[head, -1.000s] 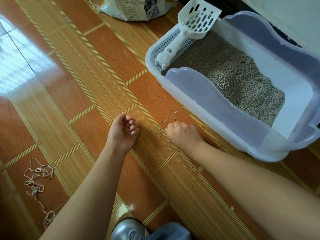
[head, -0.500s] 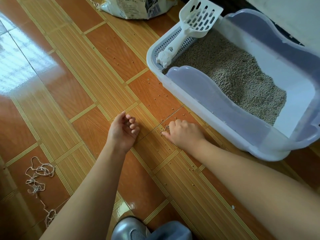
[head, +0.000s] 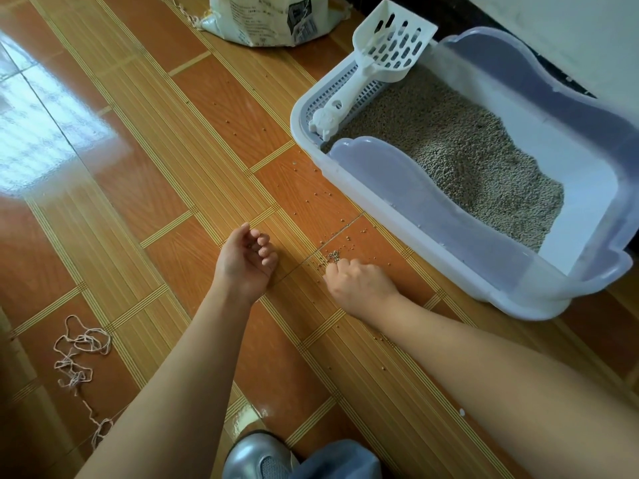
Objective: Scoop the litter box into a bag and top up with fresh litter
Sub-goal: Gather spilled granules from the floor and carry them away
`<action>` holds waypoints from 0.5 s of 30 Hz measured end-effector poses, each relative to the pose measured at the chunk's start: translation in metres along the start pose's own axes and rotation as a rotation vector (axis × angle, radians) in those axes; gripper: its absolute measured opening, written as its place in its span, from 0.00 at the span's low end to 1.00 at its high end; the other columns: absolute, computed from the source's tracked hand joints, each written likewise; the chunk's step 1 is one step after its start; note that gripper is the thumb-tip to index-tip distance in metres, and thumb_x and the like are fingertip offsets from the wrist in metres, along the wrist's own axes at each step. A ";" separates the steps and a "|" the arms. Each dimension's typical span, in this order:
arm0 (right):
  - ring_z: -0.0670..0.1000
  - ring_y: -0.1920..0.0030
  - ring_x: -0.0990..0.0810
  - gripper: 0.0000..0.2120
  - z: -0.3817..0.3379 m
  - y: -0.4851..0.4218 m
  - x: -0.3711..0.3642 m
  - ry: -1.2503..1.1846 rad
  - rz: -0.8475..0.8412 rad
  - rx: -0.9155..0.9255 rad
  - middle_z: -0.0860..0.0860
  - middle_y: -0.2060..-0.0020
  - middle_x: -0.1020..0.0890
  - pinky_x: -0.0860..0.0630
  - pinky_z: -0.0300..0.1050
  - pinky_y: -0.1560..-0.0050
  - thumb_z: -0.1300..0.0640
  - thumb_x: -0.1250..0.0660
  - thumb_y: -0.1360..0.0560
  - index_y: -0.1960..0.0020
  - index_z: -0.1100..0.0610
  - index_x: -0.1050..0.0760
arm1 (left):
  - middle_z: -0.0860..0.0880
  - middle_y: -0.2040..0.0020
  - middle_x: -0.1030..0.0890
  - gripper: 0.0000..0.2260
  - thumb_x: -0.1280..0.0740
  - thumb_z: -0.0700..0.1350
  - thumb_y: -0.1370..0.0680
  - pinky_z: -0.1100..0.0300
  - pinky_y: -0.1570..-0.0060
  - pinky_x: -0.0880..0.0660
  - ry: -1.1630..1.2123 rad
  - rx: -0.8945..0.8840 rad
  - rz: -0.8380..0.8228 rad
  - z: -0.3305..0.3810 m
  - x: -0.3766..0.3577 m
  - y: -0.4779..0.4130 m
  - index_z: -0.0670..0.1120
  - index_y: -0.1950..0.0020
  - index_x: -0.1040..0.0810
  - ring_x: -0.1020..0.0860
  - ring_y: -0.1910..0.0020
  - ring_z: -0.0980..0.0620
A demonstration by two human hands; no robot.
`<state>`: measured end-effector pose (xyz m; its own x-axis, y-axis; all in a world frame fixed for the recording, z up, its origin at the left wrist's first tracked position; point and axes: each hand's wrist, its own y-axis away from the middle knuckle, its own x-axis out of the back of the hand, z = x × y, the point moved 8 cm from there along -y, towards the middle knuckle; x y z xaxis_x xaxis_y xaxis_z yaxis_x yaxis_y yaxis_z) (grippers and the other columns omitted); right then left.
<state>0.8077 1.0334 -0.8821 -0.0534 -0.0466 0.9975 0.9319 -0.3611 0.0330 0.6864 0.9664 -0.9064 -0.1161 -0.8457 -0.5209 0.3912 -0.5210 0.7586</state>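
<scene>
Diagonally, scoop (head: pixel 371 69) rests on litter box (head: pixel 415 257) (handle nearest); right hand (head: pixel 359 281) curled on pellets (head: pixel 333 255), left hand (head: pixel 242 264) cupped.

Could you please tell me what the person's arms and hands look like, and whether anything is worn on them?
Both are bare. The left hand and right hand wear no gloves, and no ring, watch or bracelet shows. The left forearm and right forearm show no sleeve as far up as the picture reaches. The nails that show look short and unpainted.

Print on white sack (head: pixel 266 19) too blurred; nothing legible.
</scene>
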 end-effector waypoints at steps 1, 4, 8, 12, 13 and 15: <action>0.46 0.84 0.32 0.16 -0.001 0.001 0.000 -0.008 -0.018 -0.011 0.50 0.81 0.29 0.41 0.31 0.85 0.57 0.21 0.41 0.73 0.55 0.30 | 0.50 0.76 0.31 0.16 0.43 0.45 0.20 0.66 0.81 0.39 0.002 -0.001 0.000 0.000 0.000 0.000 0.44 0.68 0.32 0.35 0.79 0.56; 0.47 0.85 0.33 0.16 0.000 0.000 0.005 -0.069 -0.027 -0.040 0.50 0.82 0.30 0.43 0.31 0.84 0.64 0.23 0.45 0.74 0.55 0.31 | 0.50 0.76 0.31 0.16 0.43 0.45 0.20 0.67 0.81 0.39 0.009 -0.007 -0.002 0.001 0.000 0.000 0.45 0.68 0.32 0.35 0.80 0.56; 0.47 0.85 0.43 0.26 0.004 0.000 -0.004 -0.275 -0.114 -0.089 0.48 0.82 0.40 0.56 0.25 0.77 0.68 0.22 0.49 0.73 0.53 0.40 | 0.51 0.76 0.31 0.16 0.43 0.45 0.20 0.66 0.81 0.39 0.004 -0.012 -0.002 0.001 0.002 0.000 0.45 0.68 0.32 0.35 0.80 0.56; 0.52 0.74 0.28 0.16 0.014 -0.004 0.002 -0.415 -0.207 -0.267 0.50 0.75 0.33 0.48 0.37 0.79 0.62 0.33 0.27 0.65 0.57 0.39 | 0.51 0.76 0.31 0.15 0.43 0.45 0.20 0.66 0.81 0.38 0.013 -0.020 0.005 0.001 0.002 -0.001 0.45 0.67 0.33 0.35 0.80 0.56; 0.51 0.71 0.29 0.14 0.024 -0.006 0.000 -0.556 -0.230 -0.364 0.50 0.73 0.33 0.45 0.39 0.77 0.60 0.42 0.21 0.65 0.57 0.38 | 0.51 0.75 0.31 0.15 0.43 0.45 0.20 0.66 0.81 0.38 0.020 -0.025 0.003 0.002 0.001 -0.001 0.45 0.67 0.32 0.34 0.79 0.56; 0.48 0.74 0.38 0.18 0.034 -0.007 -0.003 -1.002 -0.281 -0.554 0.49 0.74 0.37 0.44 0.38 0.75 0.57 0.49 0.19 0.68 0.57 0.40 | 0.51 0.75 0.31 0.15 0.44 0.45 0.20 0.66 0.80 0.37 0.030 -0.042 -0.006 0.004 -0.003 -0.002 0.45 0.67 0.32 0.34 0.79 0.56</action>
<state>0.8135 1.0675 -0.8831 0.3041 0.7623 0.5714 0.6361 -0.6090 0.4738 0.6824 0.9693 -0.9044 -0.0916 -0.8383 -0.5374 0.4285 -0.5203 0.7387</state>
